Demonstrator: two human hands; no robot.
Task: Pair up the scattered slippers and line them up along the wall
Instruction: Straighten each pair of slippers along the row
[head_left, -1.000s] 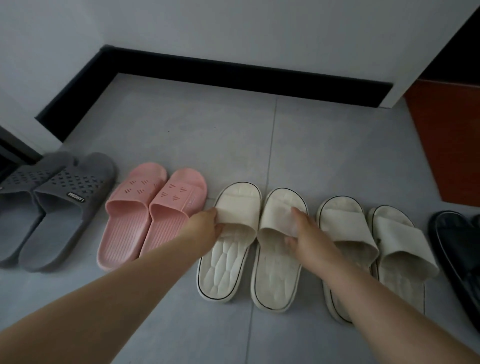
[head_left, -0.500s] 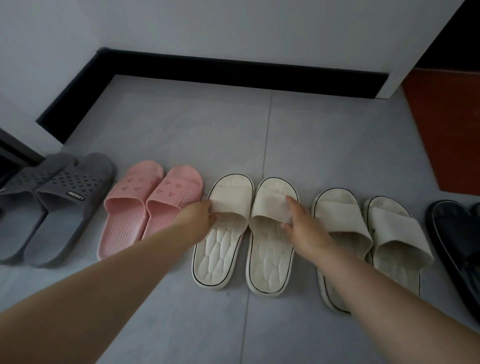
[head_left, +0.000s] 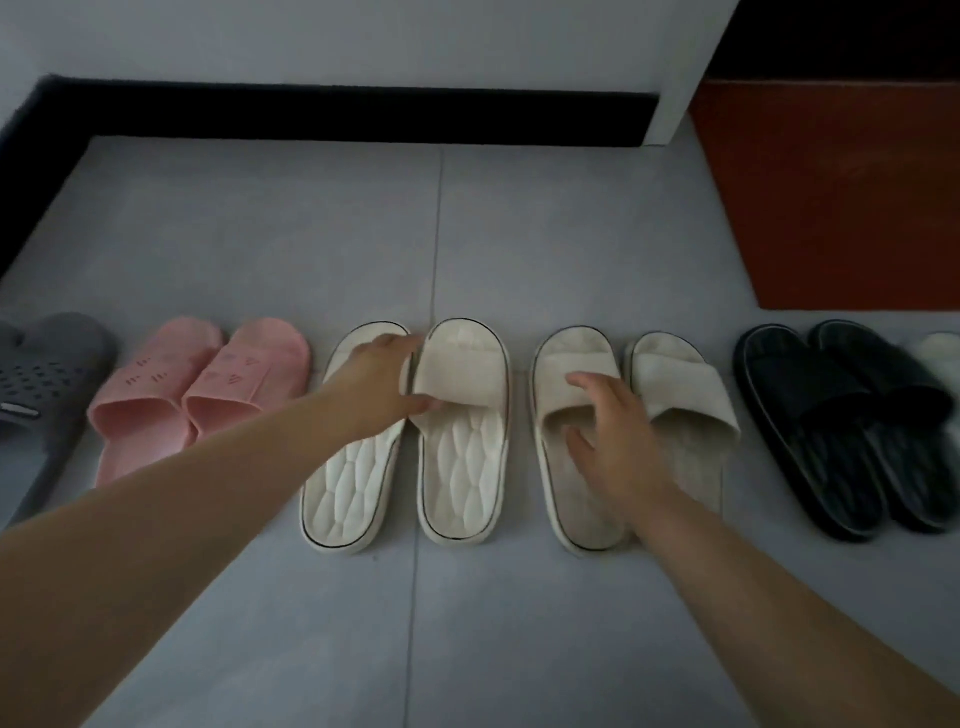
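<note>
Slipper pairs stand in a row on the grey floor tiles, toes toward the wall. My left hand (head_left: 376, 387) lies over the strap of the left cream slipper (head_left: 348, 483), finger and thumb closed around the strap edges where it meets the right cream slipper (head_left: 462, 457). My right hand (head_left: 615, 441) hovers with fingers spread over the left beige slipper (head_left: 563, 501), thumb on its strap; whether it grips is unclear. Its partner, the right beige slipper (head_left: 680, 395), sits beside it.
A pink pair (head_left: 202, 400) and a grey perforated slipper (head_left: 47, 374) stand to the left, a black pair (head_left: 831, 426) to the right, with something pale (head_left: 940, 353) beyond. Black skirting (head_left: 337, 114) runs along the wall; bare tiles lie between. A red-brown surface (head_left: 831, 197) is at the back right.
My right hand left the right cream slipper's strap and moved right onto the beige slipper. My left hand slid right across the left cream strap. The view shifted right.
</note>
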